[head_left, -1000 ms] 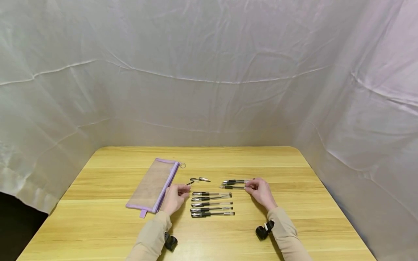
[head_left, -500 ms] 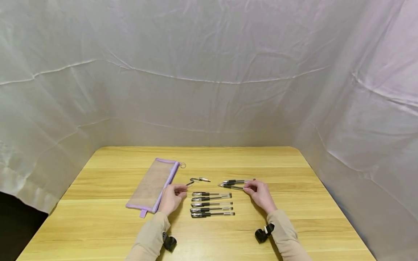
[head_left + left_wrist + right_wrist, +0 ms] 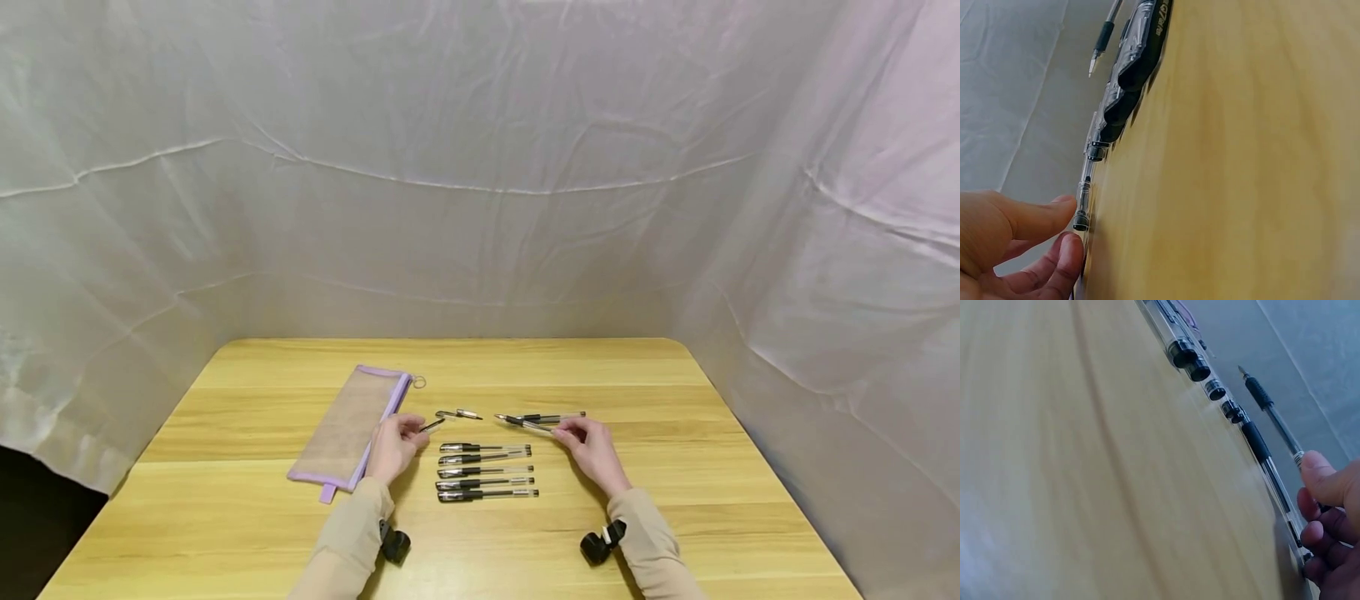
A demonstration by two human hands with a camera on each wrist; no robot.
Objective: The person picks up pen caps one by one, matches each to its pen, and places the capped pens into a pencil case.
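My right hand [image 3: 592,450] pinches the rear end of an uncapped gel pen [image 3: 1279,425], its bare tip raised and pointing left. Behind it, a second gel pen [image 3: 557,417] with a black grip lies on the table. Beside the pouch, my left hand [image 3: 396,446] has thumb and fingertips around a small pen cap [image 3: 432,425], clear with a black end. The left wrist view shows those fingertips right at the cap's black end [image 3: 1081,222]. Several capped black gel pens [image 3: 486,471] lie in a row between the hands, caps to the left.
A purple-edged mesh zip pouch [image 3: 348,425] with a metal ring lies flat left of the pens, partly behind the left hand. Two small black-and-clear pieces [image 3: 459,413] rest beyond the row. Pale curtains [image 3: 480,250] surround the wooden table [image 3: 720,517].
My right hand has lifted the nearer uncapped pen and brought it slightly left, its tip now higher. The left hand has shifted only slightly with the cap. The row of pens stays put.
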